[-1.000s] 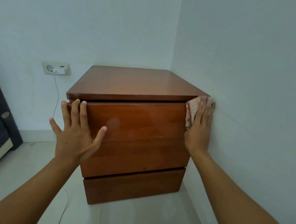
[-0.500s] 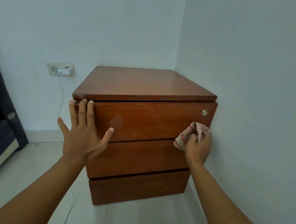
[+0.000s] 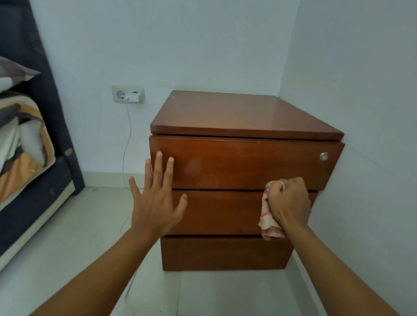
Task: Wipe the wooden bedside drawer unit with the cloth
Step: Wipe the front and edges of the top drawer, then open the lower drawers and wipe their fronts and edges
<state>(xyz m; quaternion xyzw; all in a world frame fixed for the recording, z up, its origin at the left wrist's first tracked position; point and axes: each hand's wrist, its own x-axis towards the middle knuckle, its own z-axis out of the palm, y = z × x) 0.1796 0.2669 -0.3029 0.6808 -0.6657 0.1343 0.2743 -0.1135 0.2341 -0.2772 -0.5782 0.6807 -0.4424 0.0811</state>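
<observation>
Head view. The wooden bedside drawer unit (image 3: 243, 180) stands on the floor (image 3: 60, 246) in the corner of the room, its right side close against the right wall (image 3: 367, 95) and its back toward the rear wall (image 3: 161, 43). It shows 3 drawer fronts under an overhanging top.

The right hand (image 3: 288, 204) is closed in a fist, fingers curled together and clamped on the bunched cloth (image 3: 269, 223), which is pressed to the right end of the middle drawer front, just below the seam with the top drawer; a loose tail of cloth hangs toward the lower seam. The left hand (image 3: 156, 201) is open, fingers spread apart, held at the left edge of the unit; whether the fingertips touch the wood cannot be told.

Likely risks: the hanging tail could catch in the gap between drawers and drag; pressure on a drawer front could push it in unevenly; the knuckles could scrape the right wall, since the stroke runs near that edge. The small round metal lock (image 3: 323, 156) at the top drawer's right end could snag the cloth on an upward pass.

Surface: glossy reddish-brown finish with faint smears. Room: pale walls, light floor; a wall socket (image 3: 128, 95) with a plugged adapter and thin cable (image 3: 127, 137) left of the unit; a bed (image 3: 17, 156) with bedding at far left.
</observation>
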